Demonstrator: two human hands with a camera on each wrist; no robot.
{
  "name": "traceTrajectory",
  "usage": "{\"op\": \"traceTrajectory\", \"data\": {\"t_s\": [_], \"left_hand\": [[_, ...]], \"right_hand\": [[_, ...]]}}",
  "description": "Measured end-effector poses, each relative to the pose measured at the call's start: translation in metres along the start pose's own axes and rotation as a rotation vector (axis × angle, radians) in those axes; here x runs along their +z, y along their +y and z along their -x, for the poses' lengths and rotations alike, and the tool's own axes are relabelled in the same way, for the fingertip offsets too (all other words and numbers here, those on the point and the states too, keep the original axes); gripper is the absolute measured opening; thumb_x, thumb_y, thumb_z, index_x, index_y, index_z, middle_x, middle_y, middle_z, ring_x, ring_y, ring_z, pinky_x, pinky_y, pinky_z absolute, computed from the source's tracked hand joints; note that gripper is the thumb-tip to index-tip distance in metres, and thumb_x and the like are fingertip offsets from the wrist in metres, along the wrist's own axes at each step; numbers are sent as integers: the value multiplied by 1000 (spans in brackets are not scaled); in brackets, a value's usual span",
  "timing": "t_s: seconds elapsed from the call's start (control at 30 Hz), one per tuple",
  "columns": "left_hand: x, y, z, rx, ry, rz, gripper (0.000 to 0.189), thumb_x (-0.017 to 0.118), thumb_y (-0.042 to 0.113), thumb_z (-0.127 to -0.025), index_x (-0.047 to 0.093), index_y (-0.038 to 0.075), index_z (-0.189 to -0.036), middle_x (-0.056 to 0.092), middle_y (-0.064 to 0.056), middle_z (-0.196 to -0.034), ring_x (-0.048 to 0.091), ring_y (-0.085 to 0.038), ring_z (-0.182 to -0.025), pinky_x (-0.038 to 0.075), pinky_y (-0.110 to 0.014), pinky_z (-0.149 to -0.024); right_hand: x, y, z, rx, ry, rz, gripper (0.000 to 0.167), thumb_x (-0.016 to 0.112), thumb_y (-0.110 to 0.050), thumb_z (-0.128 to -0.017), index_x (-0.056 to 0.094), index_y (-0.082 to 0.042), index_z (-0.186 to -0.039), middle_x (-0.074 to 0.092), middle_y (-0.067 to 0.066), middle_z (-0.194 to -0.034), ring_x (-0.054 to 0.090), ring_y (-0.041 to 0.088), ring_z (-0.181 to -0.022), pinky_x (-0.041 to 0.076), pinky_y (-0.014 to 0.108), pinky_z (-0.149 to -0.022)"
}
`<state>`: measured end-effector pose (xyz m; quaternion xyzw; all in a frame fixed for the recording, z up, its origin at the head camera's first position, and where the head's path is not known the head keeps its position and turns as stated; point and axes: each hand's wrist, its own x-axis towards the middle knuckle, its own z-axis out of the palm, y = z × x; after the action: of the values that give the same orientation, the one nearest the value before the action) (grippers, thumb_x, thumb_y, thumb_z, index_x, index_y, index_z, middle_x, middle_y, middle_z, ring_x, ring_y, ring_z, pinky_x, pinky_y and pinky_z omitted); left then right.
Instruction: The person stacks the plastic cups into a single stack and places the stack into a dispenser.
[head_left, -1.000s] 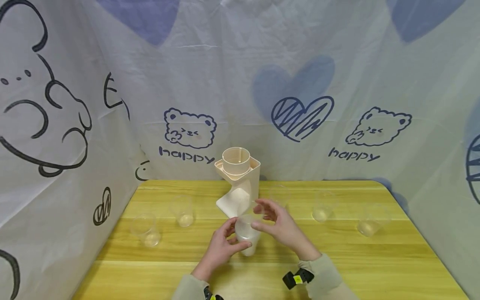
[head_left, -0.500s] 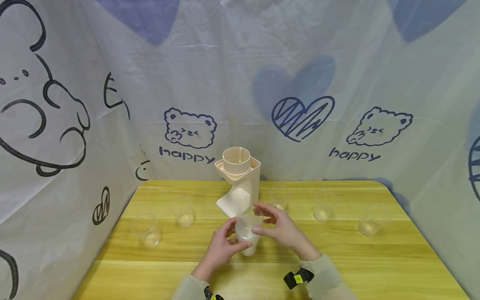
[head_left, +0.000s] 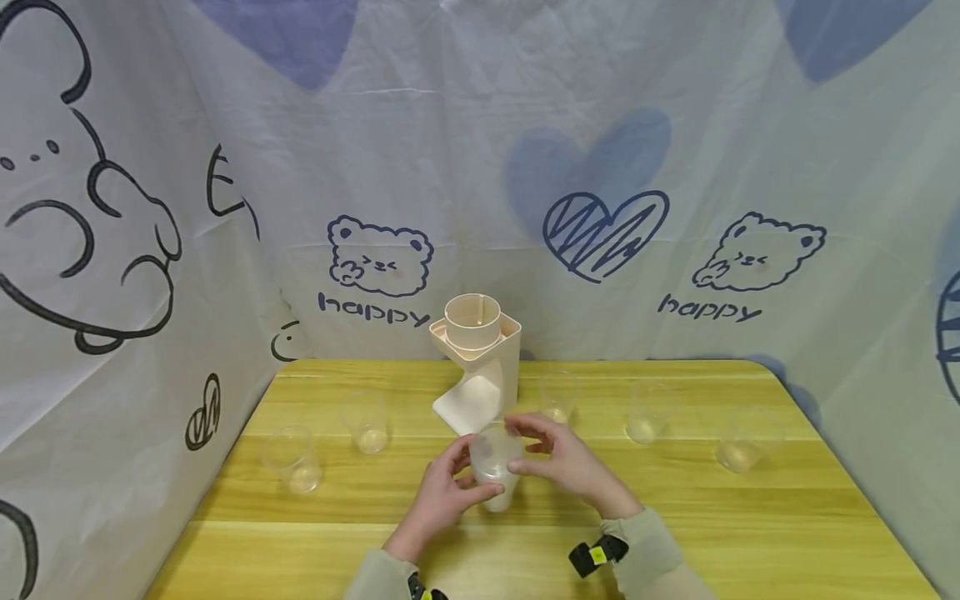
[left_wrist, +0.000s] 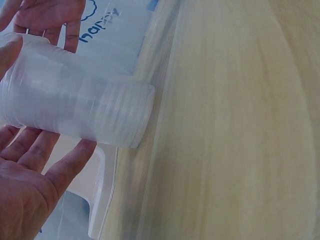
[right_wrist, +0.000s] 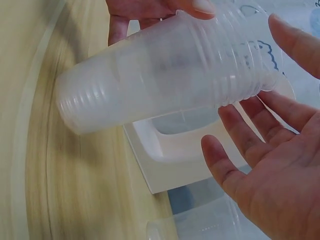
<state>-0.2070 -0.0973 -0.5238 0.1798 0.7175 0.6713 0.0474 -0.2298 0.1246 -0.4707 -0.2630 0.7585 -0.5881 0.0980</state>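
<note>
A nested stack of clear plastic cups [head_left: 495, 492] stands near the middle of the table, slim and ribbed at the rims. My left hand [head_left: 447, 492] grips it from the left, thumb on the near side and fingers behind. At the top, my right hand [head_left: 558, 458] holds the uppermost plastic cup [head_left: 493, 446] by its rim, with thumb and fingers on opposite sides. The right wrist view shows the stacked rims [right_wrist: 240, 85] bunched beside the right fingertips. In the left wrist view, the left hand's fingers [left_wrist: 67, 162] lie along the stack's wall.
Behind the stack stands a cream plastic cup dispenser [head_left: 487, 367] with a round tube on top. Single clear cups stand on the wooden table [head_left: 675, 525], including a left one [head_left: 300, 475], a back-left one [head_left: 370, 433] and a far-right one [head_left: 738, 450]. A printed curtain hangs behind.
My right hand has come down a little, and the uppermost cup has sunk deeper into the stack. The left hand stays in place.
</note>
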Motion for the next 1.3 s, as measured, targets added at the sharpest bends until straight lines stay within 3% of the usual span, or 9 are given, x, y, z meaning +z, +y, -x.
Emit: {"op": "traceTrajectory", "data": {"t_s": [0.6, 0.93, 1.17, 1.3], "left_hand": [[1, 0, 0, 2, 18, -21, 69, 83, 9, -79, 48, 2, -138, 53, -19, -134, 55, -34, -119, 53, -34, -92], [2, 3, -1, -18, 22, -31, 69, 81, -1, -79, 46, -3, -138, 52, -24, -133, 53, -40, -120, 53, -38, -93], [2, 3, 0, -18, 26, -5, 69, 82, 2, -79, 47, 1, -138, 52, -19, -134, 54, -34, -120, 53, -33, -93], [3, 2, 0, -1, 27, 17, 70, 82, 4, -78, 47, 1, -139, 52, -19, -134, 54, -34, -120, 53, -34, -93]], "right_hand": [[0, 3, 3, 36, -55, -27, 59, 72, -10, -90, 46, 4, -141, 46, 20, -143, 46, 36, -126, 40, 60, -102], [0, 10, 4, 51, -70, -87, 58, 70, -8, -92, 45, 1, -143, 43, 19, -146, 49, 37, -125, 45, 50, -101], [1, 11, 6, 44, -56, -86, 58, 70, -9, -92, 45, 1, -144, 43, 20, -146, 47, 41, -125, 50, 42, -97], [1, 13, 8, 28, -45, -74, 63, 70, -11, -92, 40, 3, -146, 43, 23, -144, 47, 44, -125, 49, 47, -98]]}}
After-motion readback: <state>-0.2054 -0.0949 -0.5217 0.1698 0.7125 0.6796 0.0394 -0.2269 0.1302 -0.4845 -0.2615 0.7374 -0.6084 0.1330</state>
